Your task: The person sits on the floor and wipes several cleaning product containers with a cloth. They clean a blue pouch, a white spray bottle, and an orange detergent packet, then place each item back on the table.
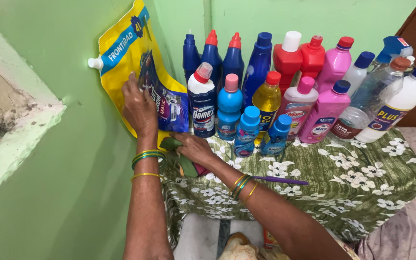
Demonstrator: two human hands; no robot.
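Left hand (139, 108) flat on the yellow pouch (136, 62) by the wall — right hand (194, 148) grips a cloth (181, 161)

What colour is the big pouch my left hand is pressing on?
Mostly yellow, with a blue band and dark blue panel: the pouch under the left hand, head view.

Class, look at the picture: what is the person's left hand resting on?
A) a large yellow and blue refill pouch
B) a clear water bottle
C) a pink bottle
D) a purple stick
A: the left hand lies flat on the large yellow and blue refill pouch leaning against the green wall.
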